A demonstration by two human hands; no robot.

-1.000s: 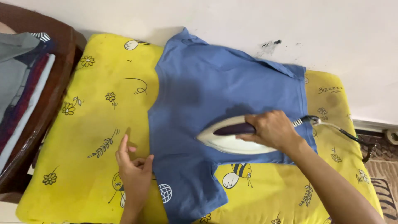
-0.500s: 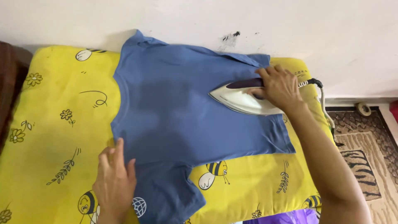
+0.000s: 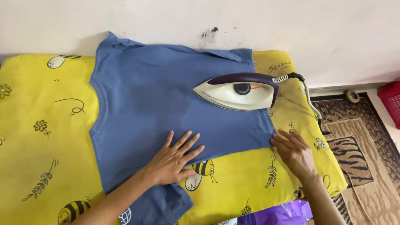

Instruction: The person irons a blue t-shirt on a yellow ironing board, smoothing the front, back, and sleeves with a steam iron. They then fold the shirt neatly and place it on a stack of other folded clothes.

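Blue cotton shirt [image 3: 166, 112] lay spread on the yellow padded cover [image 3: 46, 146]. Left hand [image 3: 173, 157] pressed flat on its lower edge, fingers open. Right hand [image 3: 295, 151] touched the hem corner, open too — gripping nothing. Just beyond both hands, the iron [image 3: 238, 91] rested alone on the shirt.

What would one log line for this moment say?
left hand: flat on blue shirt | right hand: at shirt's edge | iron: resting unheld on shirt

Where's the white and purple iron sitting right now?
In the head view, the white and purple electric iron rests unheld on the blue cotton T-shirt, right of centre, beyond the right hand.
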